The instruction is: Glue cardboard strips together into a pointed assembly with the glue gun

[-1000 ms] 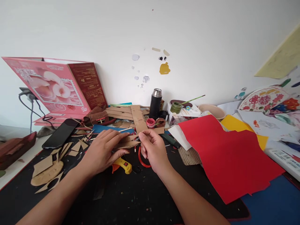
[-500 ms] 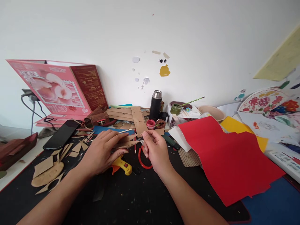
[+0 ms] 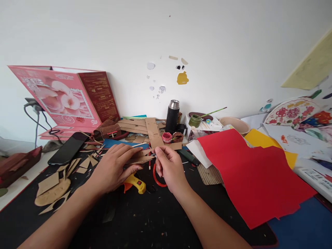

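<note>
My left hand (image 3: 114,166) is closed around a brown cardboard piece (image 3: 141,159), whose pointed strips stick out to the right. At the tip of the upper strip, my right hand (image 3: 168,167) pinches with thumb and fingers; its other fingers are curled under. Just below it lie scissors with a red handle (image 3: 159,180), partly hidden by that hand. A yellow glue gun (image 3: 138,183) rests on the black mat under my left hand. Behind the hands stands a long cardboard strip (image 3: 153,133), near a red paint jar (image 3: 166,137) and a brown paint jar (image 3: 177,136).
Cardboard scraps (image 3: 49,183) and a phone (image 3: 67,148) lie at left, before a pink box (image 3: 59,100). A black thermos (image 3: 173,116) stands behind. Red paper (image 3: 249,169) covers the right side, with a green knife-like tool (image 3: 189,157) beside it.
My right hand has shifted slightly left along the cardboard tip, covering more of the scissors. The left hand stays in place.
</note>
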Action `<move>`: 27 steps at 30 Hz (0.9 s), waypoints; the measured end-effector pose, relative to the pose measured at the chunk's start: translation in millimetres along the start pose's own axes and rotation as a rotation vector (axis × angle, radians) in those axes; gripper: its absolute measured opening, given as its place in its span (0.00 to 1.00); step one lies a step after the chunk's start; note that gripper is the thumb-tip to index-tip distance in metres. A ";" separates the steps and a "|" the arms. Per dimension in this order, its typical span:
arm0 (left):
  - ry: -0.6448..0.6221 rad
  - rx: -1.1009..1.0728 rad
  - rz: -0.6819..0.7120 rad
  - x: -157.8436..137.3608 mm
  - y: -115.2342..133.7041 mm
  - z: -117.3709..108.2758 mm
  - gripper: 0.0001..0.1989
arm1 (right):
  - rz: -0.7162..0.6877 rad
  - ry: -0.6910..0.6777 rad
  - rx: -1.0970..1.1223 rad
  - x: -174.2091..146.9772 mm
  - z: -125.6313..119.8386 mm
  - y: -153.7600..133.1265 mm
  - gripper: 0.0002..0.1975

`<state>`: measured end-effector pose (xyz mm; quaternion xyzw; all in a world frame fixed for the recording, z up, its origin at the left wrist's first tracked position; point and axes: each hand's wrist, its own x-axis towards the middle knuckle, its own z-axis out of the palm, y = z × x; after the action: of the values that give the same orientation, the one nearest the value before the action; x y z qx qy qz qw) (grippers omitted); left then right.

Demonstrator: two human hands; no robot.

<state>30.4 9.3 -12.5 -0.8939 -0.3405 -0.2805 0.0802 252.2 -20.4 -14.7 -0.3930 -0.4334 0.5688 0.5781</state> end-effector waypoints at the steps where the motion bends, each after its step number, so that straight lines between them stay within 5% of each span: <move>1: -0.002 0.002 -0.001 0.1 0.1 0.1 0.25 | 0.000 0.003 0.000 -0.1 0.0 -0.2 0.23; 16: -0.037 -0.013 -0.068 -0.2 0.1 0.9 0.26 | -0.012 0.021 0.007 -1.3 -0.5 -3.0 0.24; 27: 0.050 -0.085 -0.150 -1.4 -2.9 2.1 0.22 | 0.023 -0.029 -0.002 -2.4 3.4 -1.2 0.27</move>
<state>28.6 11.5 -15.2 -0.8611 -0.3923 -0.3222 0.0293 249.4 -22.9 -12.6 -0.3904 -0.4375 0.5806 0.5648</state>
